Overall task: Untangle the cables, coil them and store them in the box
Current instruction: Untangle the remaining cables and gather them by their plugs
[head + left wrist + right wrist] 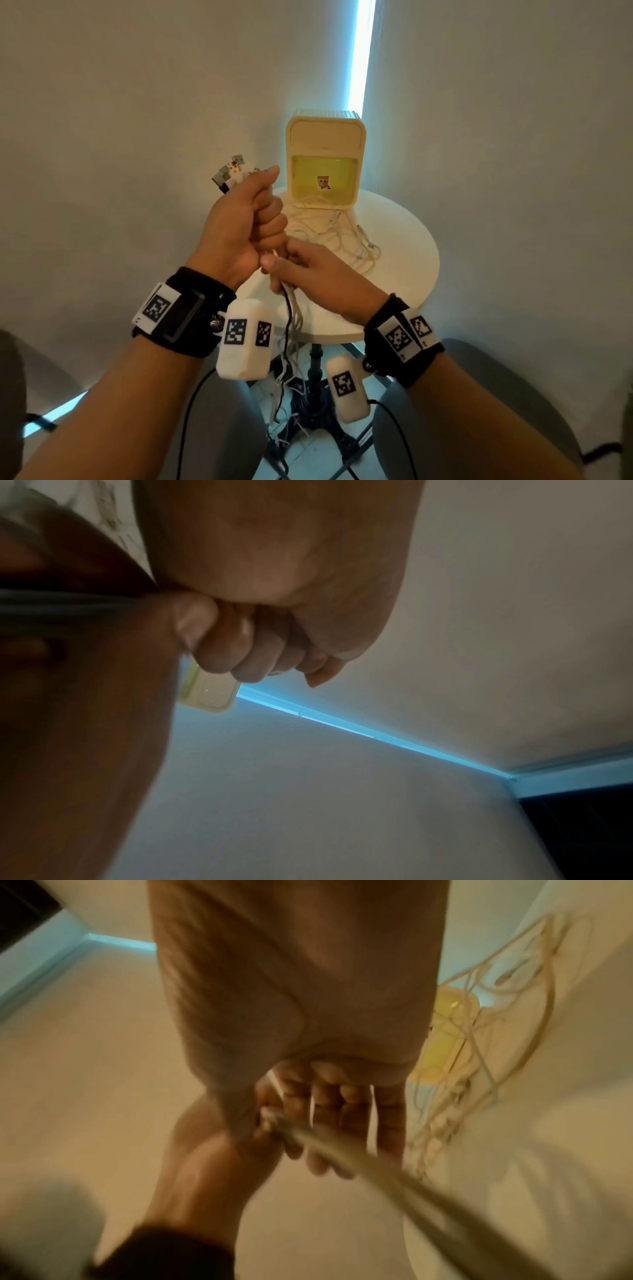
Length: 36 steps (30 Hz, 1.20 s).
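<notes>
Cables hang as one bundle off the near edge of the counter, held in two hands; more lie in a loose tangle on the counter, just before the yellow box. They look thin, light and limp, so I judge a hold near the plugs steadies them best. The left hand fists the bundle below the plugs; the right hand curls round it just beneath. One black strand shows among several pale ones; an exact count cannot be made. One box.

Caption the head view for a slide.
Left hand and right hand grip a cable bundle before the box.
</notes>
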Each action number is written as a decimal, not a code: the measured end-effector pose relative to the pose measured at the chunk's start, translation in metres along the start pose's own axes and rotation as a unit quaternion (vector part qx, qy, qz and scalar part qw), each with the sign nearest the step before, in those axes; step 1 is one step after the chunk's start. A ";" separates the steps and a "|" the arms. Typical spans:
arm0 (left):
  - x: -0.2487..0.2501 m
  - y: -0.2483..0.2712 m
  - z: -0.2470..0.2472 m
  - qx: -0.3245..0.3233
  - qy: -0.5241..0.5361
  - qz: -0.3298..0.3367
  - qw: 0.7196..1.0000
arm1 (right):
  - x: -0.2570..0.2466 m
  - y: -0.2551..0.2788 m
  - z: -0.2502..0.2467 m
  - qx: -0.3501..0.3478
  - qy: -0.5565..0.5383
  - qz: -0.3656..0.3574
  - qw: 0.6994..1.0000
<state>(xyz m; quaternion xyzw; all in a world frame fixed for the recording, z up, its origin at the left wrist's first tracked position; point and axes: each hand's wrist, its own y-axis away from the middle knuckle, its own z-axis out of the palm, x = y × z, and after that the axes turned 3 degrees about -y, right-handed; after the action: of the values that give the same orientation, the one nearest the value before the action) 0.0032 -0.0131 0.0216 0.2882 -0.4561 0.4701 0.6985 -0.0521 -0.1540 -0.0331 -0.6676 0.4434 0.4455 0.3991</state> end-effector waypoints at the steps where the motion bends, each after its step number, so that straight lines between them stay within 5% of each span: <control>1: -0.001 0.000 -0.002 0.010 -0.005 0.000 1.000 | -0.001 0.001 -0.011 0.006 0.008 -0.001 1.000; 5: -0.007 -0.001 -0.008 0.028 -0.021 -0.004 0.999 | 0.007 -0.001 -0.065 0.165 0.045 0.033 0.985; 8: -0.014 -0.002 -0.008 0.023 -0.030 -0.002 0.999 | 0.023 -0.001 -0.097 0.303 0.157 0.144 0.929; 13: -0.025 -0.010 -0.002 0.015 -0.022 0.002 1.000 | 0.044 -0.005 -0.078 0.209 0.162 0.284 0.922; 20: -0.030 -0.019 -0.003 0.025 -0.023 -0.010 0.999 | 0.042 -0.015 -0.073 0.312 0.106 0.167 0.929; 25: -0.037 -0.023 0.002 0.077 -0.072 -0.025 0.994 | 0.016 -0.015 -0.081 0.317 0.221 0.044 0.921; 29: -0.039 -0.026 0.016 0.047 -0.149 -0.029 0.987 | -0.005 -0.009 -0.073 0.222 0.174 -0.012 0.959; 36: -0.026 -0.051 0.022 0.000 -0.233 -0.042 0.972 | 0.004 -0.005 -0.071 0.130 0.274 -0.061 0.951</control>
<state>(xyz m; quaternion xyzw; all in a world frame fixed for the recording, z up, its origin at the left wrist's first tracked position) 0.0388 -0.0619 0.0085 0.4090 -0.5933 0.3605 0.5922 -0.0290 -0.2193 -0.0164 -0.7319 0.5484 0.1587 0.3720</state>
